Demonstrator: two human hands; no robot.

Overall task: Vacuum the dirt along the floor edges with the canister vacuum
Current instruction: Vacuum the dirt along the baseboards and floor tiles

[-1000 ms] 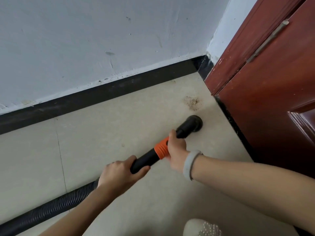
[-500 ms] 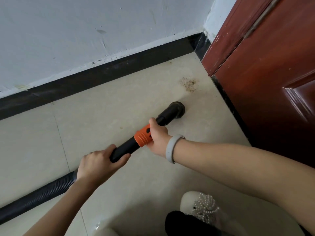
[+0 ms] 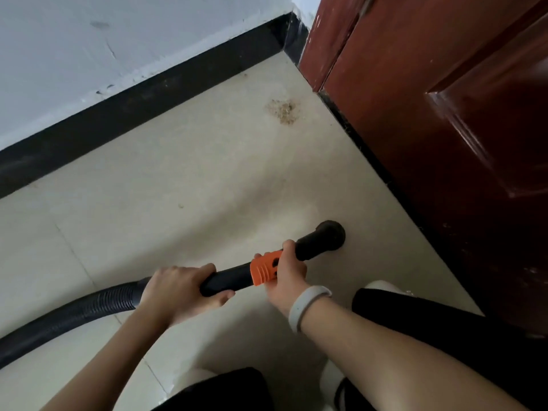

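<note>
Both hands gripped the black plastic vacuum wand [image 3: 231, 278]: left hand [image 3: 181, 287] at the hose end, right hand [image 3: 286, 272] around the orange collar [image 3: 264, 268]. The round black nozzle [image 3: 330, 237] seemingly touched the beige tile floor [image 3: 178, 179], well short of the brown dirt patch [image 3: 283, 111] near the corner. Sliding it forward low along the red wooden door [image 3: 444, 114] would serve best.

Hose [image 3: 68, 317]: black ribbed plastic, matt. Wand tube [image 3: 228, 278] + nozzle [image 3: 326, 238]: smooth black plastic, slight sheen. Collar [image 3: 264, 269]: orange plastic w/ ridges. Floor [image 3: 178, 179]: beige tile, smooth, satin. Skirting [image 3: 118, 114]: black, matt, scuffed. Wall [image 3: 89, 40]: white paint, rough, chipped. Door [image 3: 444, 114]: red-brown, glossy lacquer. Wristband [image 3: 308, 304]: smooth matt grey, rubbery.
</note>
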